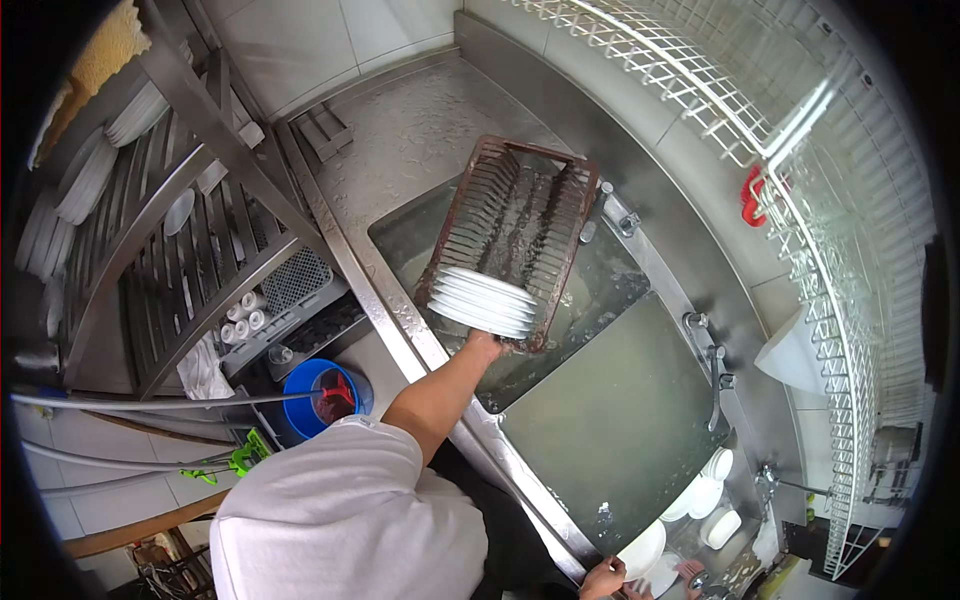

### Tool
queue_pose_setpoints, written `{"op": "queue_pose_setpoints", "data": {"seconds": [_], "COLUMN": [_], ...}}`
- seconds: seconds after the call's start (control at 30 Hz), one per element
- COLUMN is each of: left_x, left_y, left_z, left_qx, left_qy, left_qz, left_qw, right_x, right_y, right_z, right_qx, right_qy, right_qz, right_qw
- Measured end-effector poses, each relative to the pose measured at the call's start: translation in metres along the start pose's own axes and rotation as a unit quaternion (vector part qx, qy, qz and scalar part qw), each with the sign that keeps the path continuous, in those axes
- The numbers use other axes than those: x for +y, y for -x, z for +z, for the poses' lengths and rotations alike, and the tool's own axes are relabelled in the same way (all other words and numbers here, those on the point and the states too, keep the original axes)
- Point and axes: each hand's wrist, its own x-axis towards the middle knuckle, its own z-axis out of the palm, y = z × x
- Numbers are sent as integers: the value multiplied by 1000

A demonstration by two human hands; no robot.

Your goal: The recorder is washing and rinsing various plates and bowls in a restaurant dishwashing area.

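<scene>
My left hand (486, 343) grips a stack of white plates (484, 301) by its near edge, and most of the fingers are hidden. The plates stand on edge close together in the near end of a brown dish rack (517, 217). That wet rack sits tilted over the left sink basin (405, 232), which holds water. At the bottom edge of the view, my right hand (604, 577) is curled beside a white plate (643, 551) at the right end of the counter. Whether it grips the plate cannot be made out.
Cloudy water fills the right basin (607, 420). Faucets (716, 375) line the back wall. A white wire shelf (802, 247) hangs above. More white dishes (705, 491) stand at right, near a blurred reddish hand-like shape (690, 574). A blue bucket (326, 394) and slatted metal rack (165, 255) are left.
</scene>
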Motion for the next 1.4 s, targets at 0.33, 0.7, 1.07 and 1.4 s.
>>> {"op": "queue_pose_setpoints", "data": {"seconds": [0.33, 0.7, 1.07, 1.4], "left_x": [66, 61, 52, 166], "left_y": [-76, -41, 6, 94], "left_z": [-64, -54, -16, 79], "left_qx": [-234, -323, -389, -364], "left_qy": [-124, -461, -697, -848], "left_qz": [-232, -168, -109, -167], "left_qw": [936, 810, 592, 347], "right_x": [-34, -451, -583, -563], "right_y": [4, 46, 35, 35], "right_z": [-7, 39, 246, 258], "right_qx": [35, -102, -337, -320], "right_qy": [-52, -361, -295, -81], "right_qz": [-57, -414, -50, -110], "right_qw": [996, 829, 893, 938]}}
